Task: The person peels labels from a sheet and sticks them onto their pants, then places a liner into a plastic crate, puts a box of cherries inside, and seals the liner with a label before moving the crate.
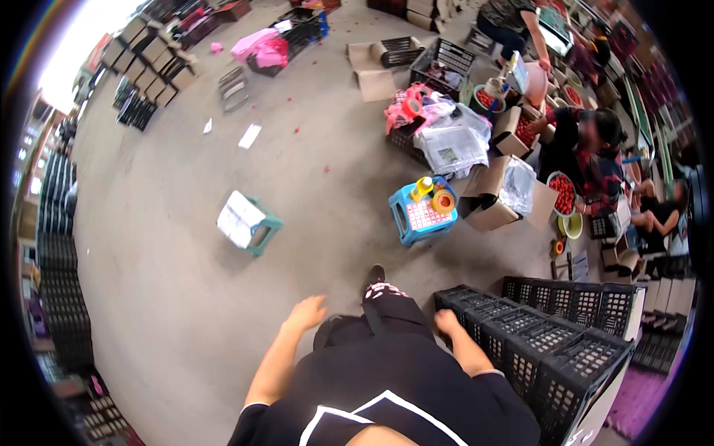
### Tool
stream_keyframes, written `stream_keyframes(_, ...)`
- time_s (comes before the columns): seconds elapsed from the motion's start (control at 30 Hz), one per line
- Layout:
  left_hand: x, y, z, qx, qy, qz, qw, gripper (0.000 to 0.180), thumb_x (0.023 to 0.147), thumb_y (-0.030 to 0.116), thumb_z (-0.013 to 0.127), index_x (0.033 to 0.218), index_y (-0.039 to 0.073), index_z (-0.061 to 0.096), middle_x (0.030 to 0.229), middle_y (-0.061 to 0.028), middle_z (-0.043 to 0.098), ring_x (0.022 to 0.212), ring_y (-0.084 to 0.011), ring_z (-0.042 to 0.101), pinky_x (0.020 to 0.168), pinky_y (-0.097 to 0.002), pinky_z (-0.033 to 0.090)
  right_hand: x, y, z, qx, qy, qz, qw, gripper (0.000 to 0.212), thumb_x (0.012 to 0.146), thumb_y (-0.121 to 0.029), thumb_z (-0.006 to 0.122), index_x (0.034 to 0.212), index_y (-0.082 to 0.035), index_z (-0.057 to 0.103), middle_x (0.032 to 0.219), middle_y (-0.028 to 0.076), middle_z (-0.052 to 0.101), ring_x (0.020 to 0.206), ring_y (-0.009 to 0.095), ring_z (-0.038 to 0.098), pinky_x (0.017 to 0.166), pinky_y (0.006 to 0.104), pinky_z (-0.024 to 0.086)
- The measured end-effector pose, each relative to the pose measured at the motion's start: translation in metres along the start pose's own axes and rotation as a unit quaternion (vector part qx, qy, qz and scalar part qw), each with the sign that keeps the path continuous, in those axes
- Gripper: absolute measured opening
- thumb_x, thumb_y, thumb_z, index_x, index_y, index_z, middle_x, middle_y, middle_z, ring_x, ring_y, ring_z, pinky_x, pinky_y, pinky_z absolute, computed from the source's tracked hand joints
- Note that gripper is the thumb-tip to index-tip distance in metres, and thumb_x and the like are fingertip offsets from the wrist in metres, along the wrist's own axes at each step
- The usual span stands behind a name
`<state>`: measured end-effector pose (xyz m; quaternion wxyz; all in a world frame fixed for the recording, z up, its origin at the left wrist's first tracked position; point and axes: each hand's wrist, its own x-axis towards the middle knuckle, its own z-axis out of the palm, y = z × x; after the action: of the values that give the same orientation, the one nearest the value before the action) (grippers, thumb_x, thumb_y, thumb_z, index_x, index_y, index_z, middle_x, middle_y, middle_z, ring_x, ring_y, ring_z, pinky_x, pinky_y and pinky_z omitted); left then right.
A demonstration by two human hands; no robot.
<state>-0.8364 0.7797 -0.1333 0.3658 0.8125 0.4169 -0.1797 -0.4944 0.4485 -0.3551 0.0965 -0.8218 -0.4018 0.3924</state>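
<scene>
My left hand [306, 313] hangs beside my thigh, its fingers loosely apart with nothing in them. On the other side my right hand [447, 322] is slightly smeared, close to a row of black plastic crates [513, 327], and its fingers are hard to make out. Ahead of me a blue plastic stool [405, 219] carries a yellow bottle [422, 187], a roll of orange tape [443, 201] and a sheet of red-and-white labels [429, 215]. Farther left, white papers [239, 219] lie on a green stool [265, 229].
Beyond the blue stool stand an open cardboard box [491, 195] and a crate heaped with plastic bags [450, 145]. Several people sit at right near a basket of red fruit [562, 195]. Stacked crates [63, 275] line the left wall. Paper scraps [250, 136] lie on the concrete floor [163, 245].
</scene>
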Motion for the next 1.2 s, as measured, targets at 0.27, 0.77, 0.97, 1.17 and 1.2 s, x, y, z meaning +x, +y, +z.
stream_keyframes(0.27,0.063,-0.244,-0.037,0.041,-0.078,-0.232,0.969,0.035,0.087,0.034,0.054,0.104,0.007,0.069,0.102,-0.0134,0.069,0.099,-0.0297,0.063,0.087,-0.0421,0.048,0.306,-0.229,-0.242,0.374,0.042,0.013,0.926,0.020,0.086,-0.018,0.057,0.089,-0.001,0.067,0.079,0.007,0.067,0.069,0.014,0.063,0.061,0.0281,0.049)
stream_keyframes(0.77,0.527,0.029,-0.485,-0.267,0.090,-0.024,0.959,0.025,0.089,0.008,0.054,0.110,-0.001,0.061,0.099,-0.0107,0.068,0.088,-0.0188,0.064,0.080,-0.0303,0.050,0.722,-0.324,-0.432,0.769,0.077,0.163,0.614,0.016,0.092,-0.018,0.052,0.097,-0.006,0.061,0.081,0.004,0.063,0.071,0.014,0.060,0.063,0.0276,0.049)
stream_keyframes(0.97,0.580,-0.044,-0.411,-0.148,-0.018,-0.050,0.988,0.030,0.088,0.023,0.060,0.112,0.004,0.061,0.097,-0.0128,0.068,0.087,-0.0179,0.064,0.079,-0.0325,0.050,0.893,-0.319,-0.491,0.763,0.257,0.219,0.551,0.018,0.087,-0.013,0.056,0.097,0.001,0.061,0.091,0.009,0.063,0.075,0.018,0.062,0.056,0.0345,0.049)
stream_keyframes(1.17,0.624,-0.068,-0.403,-0.144,-0.231,-0.145,0.951,0.052,0.088,0.036,0.065,0.133,0.014,0.049,0.095,-0.0089,0.067,0.083,-0.0164,0.062,0.073,-0.0379,0.051,0.978,-0.222,-0.465,0.894,0.209,0.236,0.320,0.024,0.091,-0.019,0.058,0.102,0.002,0.056,0.064,0.002,0.052,0.055,0.017,0.051,0.048,0.0317,0.042)
stream_keyframes(1.2,0.627,-0.058,-0.413,-0.119,-0.226,-0.177,0.950,0.049,0.089,0.031,0.065,0.133,0.014,0.049,0.094,-0.0091,0.066,0.083,-0.0170,0.062,0.073,-0.0380,0.052,0.986,-0.233,-0.478,0.917,0.204,0.201,0.276,0.022,0.092,-0.020,0.056,0.100,0.001,0.056,0.061,0.001,0.047,0.051,0.015,0.047,0.046,0.0300,0.040)
